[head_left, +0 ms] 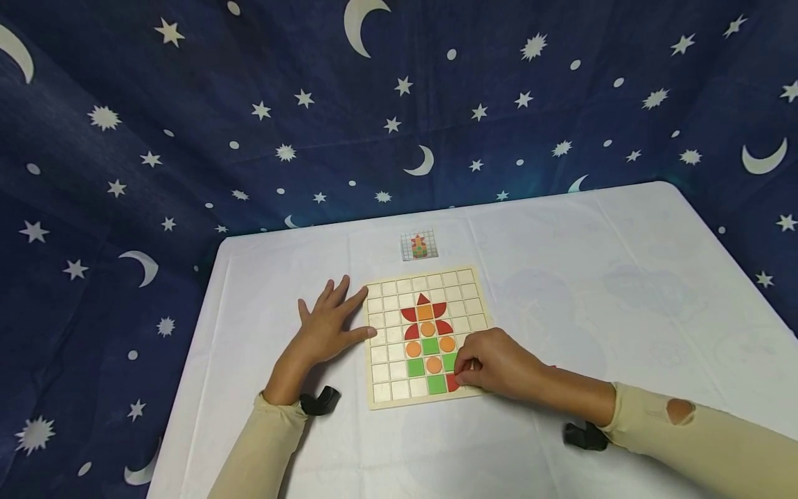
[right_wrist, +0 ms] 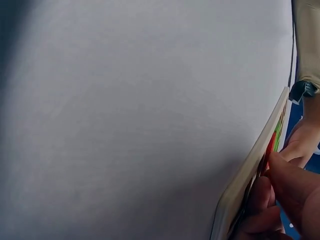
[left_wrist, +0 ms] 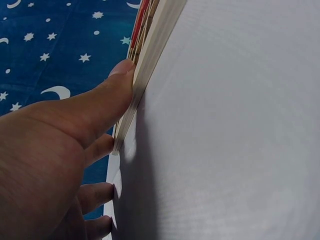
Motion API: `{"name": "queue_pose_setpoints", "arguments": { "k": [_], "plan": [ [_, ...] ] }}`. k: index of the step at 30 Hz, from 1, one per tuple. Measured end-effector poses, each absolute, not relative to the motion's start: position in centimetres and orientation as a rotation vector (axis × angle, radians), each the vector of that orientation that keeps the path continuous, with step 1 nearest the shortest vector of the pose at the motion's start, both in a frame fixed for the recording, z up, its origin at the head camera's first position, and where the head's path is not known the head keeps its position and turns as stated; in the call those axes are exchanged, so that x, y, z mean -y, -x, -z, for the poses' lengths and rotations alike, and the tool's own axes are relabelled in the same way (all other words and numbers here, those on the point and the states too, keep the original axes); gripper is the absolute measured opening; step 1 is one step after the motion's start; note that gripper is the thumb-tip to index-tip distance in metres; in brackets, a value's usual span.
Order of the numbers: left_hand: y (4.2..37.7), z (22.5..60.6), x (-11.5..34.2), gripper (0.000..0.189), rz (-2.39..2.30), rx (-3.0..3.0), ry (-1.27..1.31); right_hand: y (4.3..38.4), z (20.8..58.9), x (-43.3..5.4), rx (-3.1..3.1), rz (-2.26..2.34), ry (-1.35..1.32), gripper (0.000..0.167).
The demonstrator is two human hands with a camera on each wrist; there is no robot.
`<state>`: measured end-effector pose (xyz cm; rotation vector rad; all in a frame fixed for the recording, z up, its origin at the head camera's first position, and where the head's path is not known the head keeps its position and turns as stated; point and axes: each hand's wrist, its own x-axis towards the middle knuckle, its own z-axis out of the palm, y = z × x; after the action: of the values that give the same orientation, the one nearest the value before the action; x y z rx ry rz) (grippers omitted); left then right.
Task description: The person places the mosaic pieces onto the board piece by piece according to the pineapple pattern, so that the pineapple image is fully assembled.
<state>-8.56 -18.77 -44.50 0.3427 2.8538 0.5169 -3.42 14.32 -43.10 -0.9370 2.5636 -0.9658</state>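
A square wooden grid board (head_left: pixel 386 393) lies on the table, holding red, orange and green pieces grouped in its middle. My left hand (head_left: pixel 327 329) spreads its fingers at the board's left side; the thumb (left_wrist: pixel 112 92) rests on that edge. At the board's lower right my right hand (head_left: pixel 499 360) pinches a red piece (head_left: pixel 452 382) between thumb and fingertips. The piece sits beside a green square (head_left: pixel 437 384) in the bottom row, and the fingers partly hide it. In the right wrist view the red piece (right_wrist: pixel 270 148) shows by the thumb tip, low against the board.
Behind the board lies a small card (head_left: pixel 419 245) with a gridded picture of a similar coloured pattern. A white cloth covers the table (head_left: pixel 561 277). A dark blue star-and-moon curtain (head_left: pixel 349 104) hangs behind it. A bit of red (head_left: pixel 553 366) peeks out beside the right wrist.
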Motion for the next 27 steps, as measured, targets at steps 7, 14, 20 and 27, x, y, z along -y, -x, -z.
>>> {"name": "queue_pose_setpoints", "arguments": {
  "k": [7,14,20,27],
  "plan": [
    [8.7,44.4,18.7,0.087,-0.492,-2.858,-0.345,3.6,43.2,-14.4,-2.553,0.975,0.935,0.014],
    [8.7,44.5,18.6,0.087,-0.500,-2.853,-0.335,4.1,42.8,-15.7,-2.497,1.072,0.948,0.016],
    [8.7,44.4,18.5,0.087,-0.497,-2.853,-0.330,5.5,41.6,-19.8,-2.393,1.101,0.959,0.015],
    [8.5,44.3,18.5,0.086,-0.513,-2.848,-0.331,7.0,41.3,-25.3,-2.316,0.997,0.936,0.015]
  ]
}}
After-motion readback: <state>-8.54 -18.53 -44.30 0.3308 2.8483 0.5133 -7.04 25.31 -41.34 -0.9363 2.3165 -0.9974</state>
